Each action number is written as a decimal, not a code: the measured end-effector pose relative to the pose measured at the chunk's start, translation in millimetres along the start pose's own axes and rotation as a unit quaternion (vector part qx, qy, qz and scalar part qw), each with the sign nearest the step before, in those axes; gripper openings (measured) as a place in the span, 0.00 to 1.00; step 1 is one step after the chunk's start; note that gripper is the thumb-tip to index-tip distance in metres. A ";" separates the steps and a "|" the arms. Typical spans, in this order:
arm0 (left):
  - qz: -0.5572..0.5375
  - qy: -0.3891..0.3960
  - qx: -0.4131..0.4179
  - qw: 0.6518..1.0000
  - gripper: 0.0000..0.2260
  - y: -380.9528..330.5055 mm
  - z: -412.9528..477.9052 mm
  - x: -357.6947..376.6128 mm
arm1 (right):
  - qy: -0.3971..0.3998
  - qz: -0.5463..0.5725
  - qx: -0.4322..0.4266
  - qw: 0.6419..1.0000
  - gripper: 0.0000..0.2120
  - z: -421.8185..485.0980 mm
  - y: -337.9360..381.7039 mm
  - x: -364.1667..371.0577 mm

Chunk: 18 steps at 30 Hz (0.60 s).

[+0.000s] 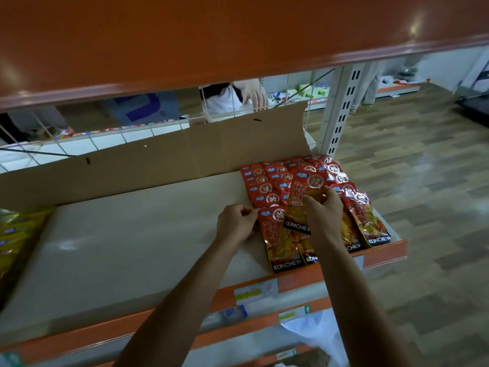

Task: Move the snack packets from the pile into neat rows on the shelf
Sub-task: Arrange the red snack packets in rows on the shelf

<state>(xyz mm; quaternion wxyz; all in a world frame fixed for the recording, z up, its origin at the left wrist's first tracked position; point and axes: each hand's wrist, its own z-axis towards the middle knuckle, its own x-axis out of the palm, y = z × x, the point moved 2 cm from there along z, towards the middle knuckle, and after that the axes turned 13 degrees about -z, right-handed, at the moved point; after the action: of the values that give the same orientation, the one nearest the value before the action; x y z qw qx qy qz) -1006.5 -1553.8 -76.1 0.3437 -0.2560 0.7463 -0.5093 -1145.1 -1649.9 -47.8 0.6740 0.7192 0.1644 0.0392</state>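
Currently we log the red snack packets (272, 181) at the right end of the shelf (132, 234), in overlapping rows, each lapped over the one behind so the printed tops show. The right hand (324, 213) has fingers and thumb curled round one lifted packet (296, 202) over the middle rows; we judge it is going down as a front piece. The left hand (235, 221) pinches the top-left corner of the front packet of the leftmost row (275, 234), probably to hold it square while the neighbour goes in. A cardboard sheet (185, 154) stands along the back, seemingly as a stop against the wire mesh (105, 139).

Not resolved: the right forearm covers the lower ends of two rows. The source pile is not in view. Yellow packets (16, 234) are cut off at the left edge, print unreadable.
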 end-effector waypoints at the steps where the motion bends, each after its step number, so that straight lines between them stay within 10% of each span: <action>1: -0.010 0.000 -0.004 1.000 0.08 -0.3 -0.4 0.2 | 0.001 -0.001 0.001 1.000 0.10 -0.1 -0.2 0.0; 18: -0.045 -0.007 0.020 0.999 0.11 2.5 -2.2 -0.7 | 0.029 -0.032 0.004 0.999 0.10 -4.0 1.5 3.6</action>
<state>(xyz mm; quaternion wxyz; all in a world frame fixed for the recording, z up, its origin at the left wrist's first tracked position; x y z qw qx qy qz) -1007.9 -1551.1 -77.8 0.3312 -0.2857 0.7210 -0.5374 -1142.5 -1645.1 -46.6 0.6668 0.7149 0.2070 0.0384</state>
